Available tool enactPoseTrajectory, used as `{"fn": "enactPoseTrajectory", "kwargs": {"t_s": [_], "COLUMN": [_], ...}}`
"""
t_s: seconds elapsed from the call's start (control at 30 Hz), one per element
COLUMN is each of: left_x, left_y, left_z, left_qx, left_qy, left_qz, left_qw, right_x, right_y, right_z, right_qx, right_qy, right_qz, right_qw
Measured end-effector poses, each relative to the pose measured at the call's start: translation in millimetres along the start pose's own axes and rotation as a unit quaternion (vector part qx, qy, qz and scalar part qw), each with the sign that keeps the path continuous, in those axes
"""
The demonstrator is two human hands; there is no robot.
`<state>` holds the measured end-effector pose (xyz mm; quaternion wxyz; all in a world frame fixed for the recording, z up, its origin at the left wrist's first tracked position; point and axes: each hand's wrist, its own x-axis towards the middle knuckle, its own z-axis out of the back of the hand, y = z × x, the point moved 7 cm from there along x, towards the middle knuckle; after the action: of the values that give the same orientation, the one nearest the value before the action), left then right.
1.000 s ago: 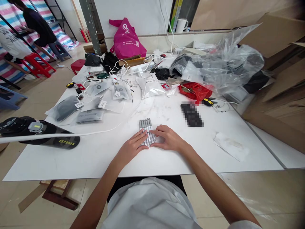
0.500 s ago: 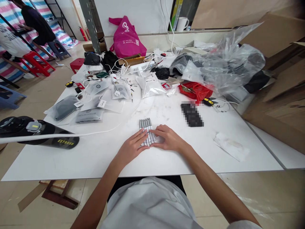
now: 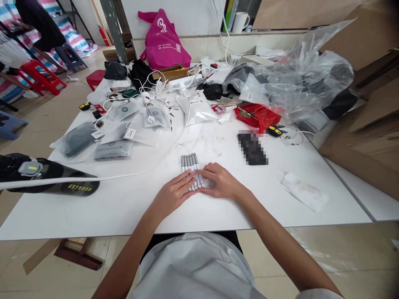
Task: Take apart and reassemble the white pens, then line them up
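Observation:
Several grey-and-white marker pens point(image 3: 188, 161) lie side by side in a tight row on the white table, tips of the row pointing away from me. My left hand point(image 3: 173, 193) rests over the row's left side, fingers stretched across the pens and thumb at the near end. From the right, my right hand point(image 3: 220, 180) grips the row with index finger and thumb, its other fingers curled. Between them the two hands press the pens together; the pens' near ends are partly hidden by my fingers.
A black bottle point(image 3: 62, 178) lies at the left, a white cable point(image 3: 124, 176) passing before it. Packaged pouches point(image 3: 114, 150) sit behind. Further right are a pixelated dark object point(image 3: 252, 148), a red bag point(image 3: 258, 117), a crumpled tissue point(image 3: 304, 191) and cardboard boxes point(image 3: 368, 133).
My view has shifted slightly, with the bottle and pouches appearing further left. Both hands stay on the pens; the left fingers reach slightly farther right over the row.

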<state>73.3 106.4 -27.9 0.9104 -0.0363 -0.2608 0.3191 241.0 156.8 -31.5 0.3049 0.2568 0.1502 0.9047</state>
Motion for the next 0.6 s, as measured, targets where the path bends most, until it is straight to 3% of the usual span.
{"fn": "enactPoseTrajectory", "kwargs": {"t_s": [0.6], "left_x": [-0.7], "left_y": [4.2], "left_z": [-0.3], "left_qx": [-0.025], "left_qy": [-0.005], "left_qz": [0.013], "left_qw": [1.0], "right_x": [0.2], "right_y": [-1.4], "right_z": [-1.2], "right_qx": [0.005], "right_qy": [0.008], "right_qz": [-0.012], "right_qw": [1.0]}}
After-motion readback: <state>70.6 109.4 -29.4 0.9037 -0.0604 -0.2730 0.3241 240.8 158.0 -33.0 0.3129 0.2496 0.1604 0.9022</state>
